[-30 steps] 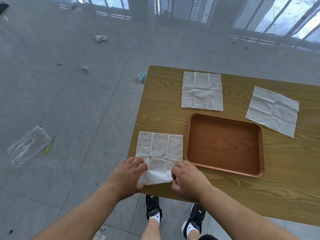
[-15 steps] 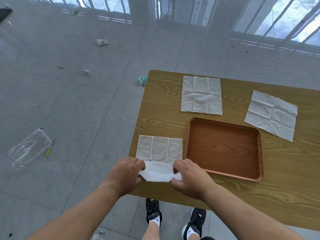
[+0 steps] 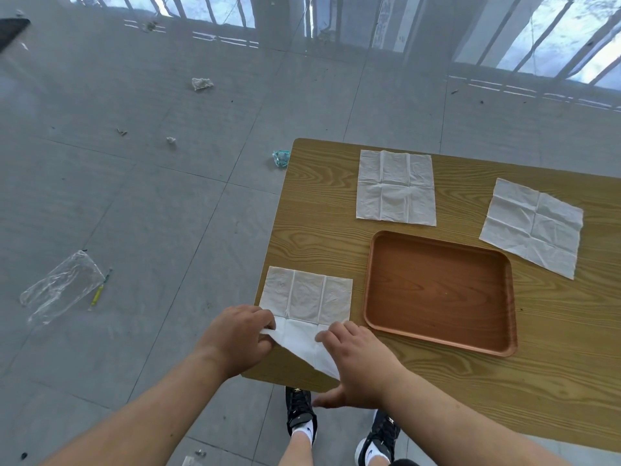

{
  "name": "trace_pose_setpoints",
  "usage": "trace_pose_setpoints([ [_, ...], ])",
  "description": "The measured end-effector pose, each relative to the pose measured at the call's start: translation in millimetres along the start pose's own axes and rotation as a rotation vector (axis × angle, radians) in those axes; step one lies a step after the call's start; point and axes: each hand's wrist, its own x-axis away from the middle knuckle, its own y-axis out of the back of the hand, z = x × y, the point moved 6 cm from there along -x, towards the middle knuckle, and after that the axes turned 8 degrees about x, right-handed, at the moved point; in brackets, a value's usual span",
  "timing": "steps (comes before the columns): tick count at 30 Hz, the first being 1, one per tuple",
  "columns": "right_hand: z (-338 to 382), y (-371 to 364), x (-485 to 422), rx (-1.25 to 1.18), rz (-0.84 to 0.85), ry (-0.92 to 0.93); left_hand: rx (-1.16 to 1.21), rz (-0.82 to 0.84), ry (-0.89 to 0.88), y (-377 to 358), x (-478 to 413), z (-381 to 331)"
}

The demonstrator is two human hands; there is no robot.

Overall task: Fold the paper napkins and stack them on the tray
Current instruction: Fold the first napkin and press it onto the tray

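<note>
A white paper napkin point(image 3: 306, 297) lies at the near left corner of the wooden table point(image 3: 437, 381). Its near half is lifted off the table. My left hand point(image 3: 237, 338) pinches the napkin's near left corner. My right hand point(image 3: 356, 361) holds the near right corner, thumb spread downward. An empty brown tray point(image 3: 440, 290) sits just right of this napkin. Two more white napkins lie flat and unfolded: one point(image 3: 396, 188) beyond the tray, another point(image 3: 532, 227) at the far right, turned at an angle.
The table's left and near edges are close to my hands. My feet in black shoes point(image 3: 300, 415) stand below the near edge. The grey tile floor holds litter: a clear plastic bag point(image 3: 60, 285), crumpled paper point(image 3: 201, 83) and a teal scrap point(image 3: 280, 158).
Both hands have raised the napkin's near half off the table; it lay flat a second ago. The view has shifted slightly, so the table sits lower in frame.
</note>
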Motion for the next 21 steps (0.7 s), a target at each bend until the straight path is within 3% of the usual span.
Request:
trace_pose_setpoints([
  [6,1.2,8.4,-3.7,0.048,-0.046,-0.042,0.031,-0.016,0.010,0.3,1.2,2.4],
  [21,-52.2,55.4,-23.9,-0.271,-0.174,-0.305,0.331,-0.074,0.232,14.3,-26.6,23.4],
])
